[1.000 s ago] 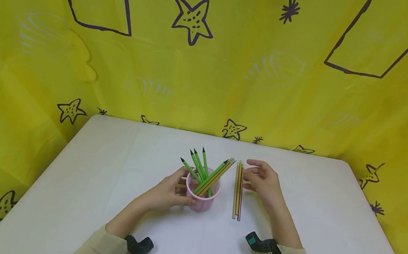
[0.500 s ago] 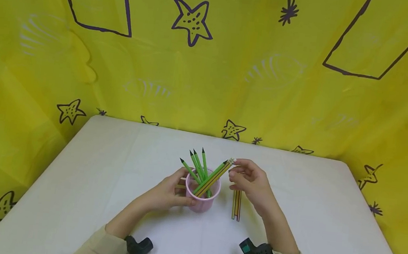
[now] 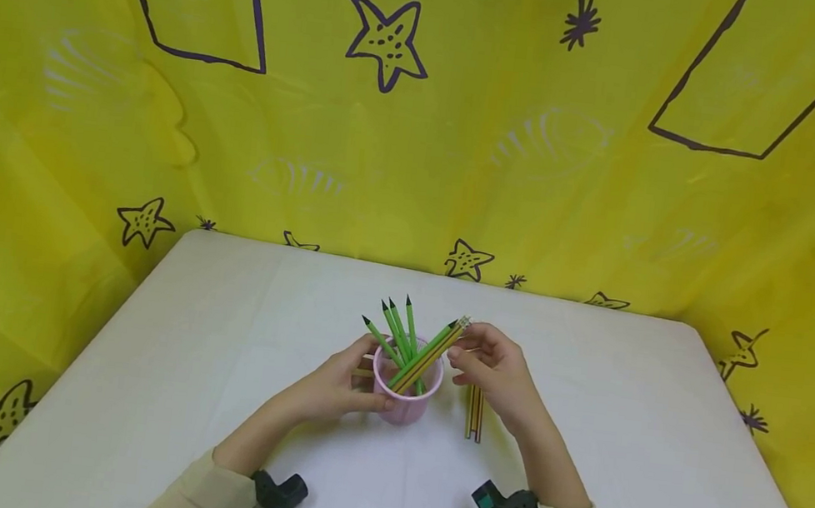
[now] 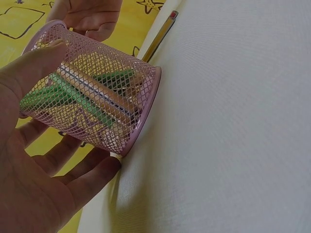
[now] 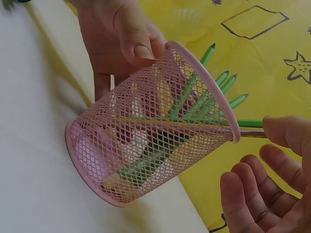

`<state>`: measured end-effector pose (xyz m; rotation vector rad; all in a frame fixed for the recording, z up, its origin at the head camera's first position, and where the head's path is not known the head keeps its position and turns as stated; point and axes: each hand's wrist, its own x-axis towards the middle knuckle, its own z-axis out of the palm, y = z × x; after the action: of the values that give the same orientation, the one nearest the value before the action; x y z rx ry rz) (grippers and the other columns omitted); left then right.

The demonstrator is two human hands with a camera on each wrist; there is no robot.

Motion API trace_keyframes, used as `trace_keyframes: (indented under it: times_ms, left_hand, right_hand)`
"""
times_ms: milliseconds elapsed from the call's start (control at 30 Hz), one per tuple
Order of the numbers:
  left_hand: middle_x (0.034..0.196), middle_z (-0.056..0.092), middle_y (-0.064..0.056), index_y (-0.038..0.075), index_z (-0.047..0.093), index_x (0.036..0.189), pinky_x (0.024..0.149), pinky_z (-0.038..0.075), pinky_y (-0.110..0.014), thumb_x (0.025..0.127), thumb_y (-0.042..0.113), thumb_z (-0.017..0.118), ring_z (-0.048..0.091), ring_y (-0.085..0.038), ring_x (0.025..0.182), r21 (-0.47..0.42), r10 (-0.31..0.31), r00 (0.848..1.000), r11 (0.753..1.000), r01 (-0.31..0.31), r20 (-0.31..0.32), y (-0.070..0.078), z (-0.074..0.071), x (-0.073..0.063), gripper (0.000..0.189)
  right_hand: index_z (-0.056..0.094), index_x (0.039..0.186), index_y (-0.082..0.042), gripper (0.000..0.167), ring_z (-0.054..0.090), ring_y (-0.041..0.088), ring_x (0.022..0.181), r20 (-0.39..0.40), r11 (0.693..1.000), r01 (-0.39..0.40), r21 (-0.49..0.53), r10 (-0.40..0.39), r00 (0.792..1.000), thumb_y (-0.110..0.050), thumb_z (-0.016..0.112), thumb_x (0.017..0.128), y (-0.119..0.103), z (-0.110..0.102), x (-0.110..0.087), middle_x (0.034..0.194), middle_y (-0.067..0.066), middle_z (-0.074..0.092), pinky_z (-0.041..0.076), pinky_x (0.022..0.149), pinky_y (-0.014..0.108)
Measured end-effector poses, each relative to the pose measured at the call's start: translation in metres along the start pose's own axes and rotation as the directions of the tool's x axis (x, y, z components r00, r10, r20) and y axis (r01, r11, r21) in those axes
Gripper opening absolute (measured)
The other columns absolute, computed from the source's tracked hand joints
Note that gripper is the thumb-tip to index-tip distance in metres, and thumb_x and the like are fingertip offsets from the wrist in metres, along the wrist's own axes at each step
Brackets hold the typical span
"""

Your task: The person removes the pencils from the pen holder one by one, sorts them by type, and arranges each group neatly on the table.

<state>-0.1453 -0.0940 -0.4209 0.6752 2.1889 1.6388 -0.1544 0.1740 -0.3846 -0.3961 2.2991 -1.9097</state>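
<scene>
Pink see-through mesh cup (image 3: 400,412) on white table (image 3: 281,307), holding green pencils (image 3: 411,321), dark tips up, and striped pencils (image 3: 431,357). Left hand (image 3: 337,384) grips its side. Right hand (image 3: 499,373), fingers bent, at striped ends; pinching, cannot tell.

A white desk (image 3: 633,397) fills the lower part of the head view, its rounded far corners at 9 and 3 o'clock. Behind it hangs a creased yellow cloth (image 3: 434,156). Dark-outlined starfish are printed on this, a big dotted one (image 3: 388,44) near 12 o'clock, others at 8 and 9. A spiky burst (image 3: 581,22) sits at 1 o'clock, an angular outline (image 3: 762,85) at 2.
</scene>
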Motion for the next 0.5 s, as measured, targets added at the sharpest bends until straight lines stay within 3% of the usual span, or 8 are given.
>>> trace_keyframes:
  times_ms: [500]
  left_hand:
    - [0.141, 0.051, -0.013, 0.015, 0.034, 0.146, 0.103, 0.051, -0.045, 0.086, 0.018, 0.079, 0.056, -0.036, 0.127, -0.011, 0.006, 1.0, 1.0, -0.006, -0.001, 0.0006, -0.0001, 0.0003, 0.076]
  right_hand:
    - [0.059, 0.108, 0.003, 0.023, 0.066, 0.021, 0.089, -0.004, 1.0, -0.006, -0.014, 0.006, 1.0, -0.015, 0.067, 0.096, 0.005, 0.0088, 0.0021, 0.103, 0.015, 0.063, 0.062, 0.071, 0.033]
